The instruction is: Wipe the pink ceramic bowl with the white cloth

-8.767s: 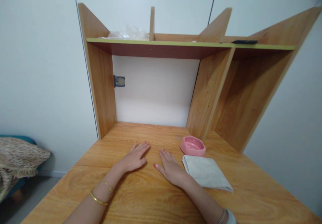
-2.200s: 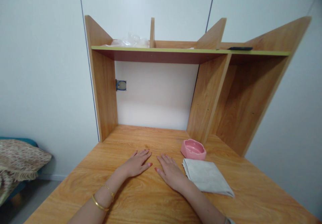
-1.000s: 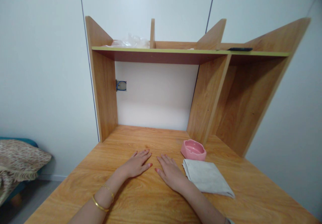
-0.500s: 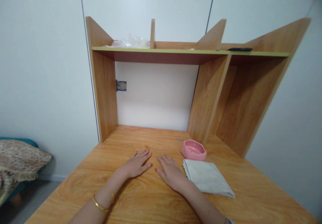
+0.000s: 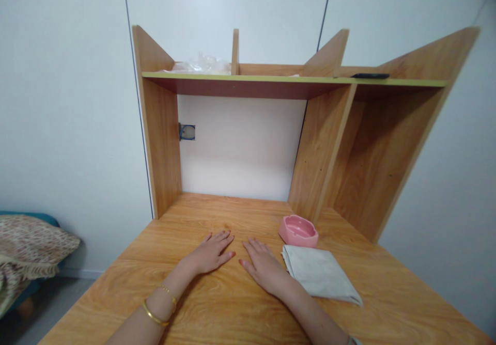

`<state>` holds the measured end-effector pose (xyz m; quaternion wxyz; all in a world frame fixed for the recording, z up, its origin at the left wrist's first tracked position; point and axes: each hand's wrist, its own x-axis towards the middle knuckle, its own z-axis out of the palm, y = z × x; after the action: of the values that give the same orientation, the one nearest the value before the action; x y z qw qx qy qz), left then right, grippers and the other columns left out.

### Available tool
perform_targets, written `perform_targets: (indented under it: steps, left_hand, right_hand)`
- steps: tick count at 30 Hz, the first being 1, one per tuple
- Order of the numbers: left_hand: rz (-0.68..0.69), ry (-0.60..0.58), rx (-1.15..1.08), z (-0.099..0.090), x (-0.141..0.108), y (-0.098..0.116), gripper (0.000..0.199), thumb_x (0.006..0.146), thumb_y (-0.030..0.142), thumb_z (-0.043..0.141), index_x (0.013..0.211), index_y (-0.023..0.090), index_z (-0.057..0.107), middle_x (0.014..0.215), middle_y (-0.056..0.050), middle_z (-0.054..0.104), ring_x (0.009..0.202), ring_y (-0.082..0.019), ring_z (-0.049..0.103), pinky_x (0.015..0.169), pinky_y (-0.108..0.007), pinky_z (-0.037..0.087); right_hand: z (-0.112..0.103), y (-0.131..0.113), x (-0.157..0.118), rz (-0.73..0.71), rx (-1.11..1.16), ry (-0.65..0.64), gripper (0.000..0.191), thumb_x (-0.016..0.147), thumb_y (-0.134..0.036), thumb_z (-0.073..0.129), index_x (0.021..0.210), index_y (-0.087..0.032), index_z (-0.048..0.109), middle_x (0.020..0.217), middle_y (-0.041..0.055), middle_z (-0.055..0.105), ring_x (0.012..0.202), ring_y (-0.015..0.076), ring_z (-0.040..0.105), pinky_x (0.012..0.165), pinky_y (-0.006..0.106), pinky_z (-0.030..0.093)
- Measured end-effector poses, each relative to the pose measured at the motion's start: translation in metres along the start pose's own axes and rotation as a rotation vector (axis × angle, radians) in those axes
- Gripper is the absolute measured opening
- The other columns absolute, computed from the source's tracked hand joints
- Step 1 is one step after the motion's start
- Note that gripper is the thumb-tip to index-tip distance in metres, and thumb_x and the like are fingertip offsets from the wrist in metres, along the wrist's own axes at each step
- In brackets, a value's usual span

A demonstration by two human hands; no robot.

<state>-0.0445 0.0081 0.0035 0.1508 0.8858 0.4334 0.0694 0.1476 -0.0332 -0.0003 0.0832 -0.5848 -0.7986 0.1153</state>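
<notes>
Palm down on the wooden desk [image 5: 217, 314], my left hand [image 5: 210, 253] lies with its fingers spread and holds nothing. My right hand [image 5: 264, 265] rests flat beside it, fingers also stretched out, with a small gap between the two thumbs. Just right of my right hand is a folded pale grey cloth [image 5: 321, 273]. Behind the cloth stands a pink ashtray [image 5: 298, 231] with notches in its rim, near the upright panel of the shelf unit. Neither hand appears to touch the cloth or the ashtray.
A wooden shelf unit [image 5: 248, 79] rises at the back of the desk. On its top shelf are a clear plastic bag [image 5: 201, 65] and a flat black object [image 5: 371, 76]. A socket opening [image 5: 188, 132] shows in the wall. A patterned cushion [image 5: 36, 241] lies at the far left.
</notes>
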Motion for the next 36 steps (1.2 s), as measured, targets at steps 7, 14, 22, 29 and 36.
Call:
perform_targets:
  steps: [7, 14, 22, 29, 36]
  left_hand:
    - [0.000, -0.012, -0.003, -0.0002, 0.0003, -0.0005, 0.065, 0.086, 0.059, 0.018, 0.137, 0.020, 0.026, 0.144, -0.008, 0.021, 0.134, -0.019, 0.013, 0.107, -0.040, 0.008]
    - [0.006, -0.002, -0.004, 0.0015, 0.0009, -0.0023, 0.064, 0.086, 0.058, 0.018, 0.137, 0.021, 0.025, 0.144, -0.007, 0.022, 0.134, -0.019, 0.013, 0.107, -0.040, 0.007]
    - [-0.002, -0.006, -0.005, -0.0011, -0.0008, 0.0008, 0.065, 0.086, 0.058, 0.018, 0.137, 0.020, 0.026, 0.143, -0.007, 0.022, 0.133, -0.019, 0.014, 0.107, -0.040, 0.008]
    - [-0.012, -0.025, 0.001, -0.0019, 0.0001, 0.0013, 0.064, 0.086, 0.058, 0.020, 0.137, 0.019, 0.027, 0.144, -0.008, 0.020, 0.133, -0.018, 0.014, 0.107, -0.040, 0.008]
    - [-0.013, -0.026, -0.001, -0.0023, -0.0002, 0.0013, 0.064, 0.086, 0.057, 0.020, 0.137, 0.018, 0.026, 0.144, -0.008, 0.019, 0.134, -0.019, 0.012, 0.107, -0.041, 0.008]
  right_hand:
    - [0.0016, 0.0014, 0.0014, -0.002, -0.012, 0.005, 0.060, 0.087, -0.046, 0.026, 0.134, -0.010, 0.033, 0.142, 0.0146, 0.027, 0.131, 0.0271, 0.020, 0.105, 0.043, 0.017]
    - [0.0019, 0.0015, 0.0016, -0.004, -0.015, 0.005, 0.059, 0.087, -0.045, 0.027, 0.134, -0.009, 0.033, 0.142, 0.0150, 0.027, 0.131, 0.0272, 0.021, 0.105, 0.043, 0.018]
    - [0.0028, 0.0013, 0.0009, -0.001, -0.002, 0.021, 0.059, 0.087, -0.046, 0.027, 0.134, -0.011, 0.033, 0.142, 0.0133, 0.027, 0.131, 0.0266, 0.021, 0.105, 0.042, 0.018]
    - [-0.0007, -0.0012, -0.0002, 0.005, -0.016, -0.005, 0.059, 0.087, -0.045, 0.026, 0.134, -0.010, 0.032, 0.142, 0.0145, 0.026, 0.131, 0.0274, 0.021, 0.105, 0.043, 0.017]
    - [0.0020, 0.0008, 0.0006, -0.005, -0.001, 0.019, 0.059, 0.087, -0.045, 0.027, 0.134, -0.010, 0.034, 0.142, 0.0143, 0.027, 0.131, 0.0270, 0.021, 0.105, 0.043, 0.018]
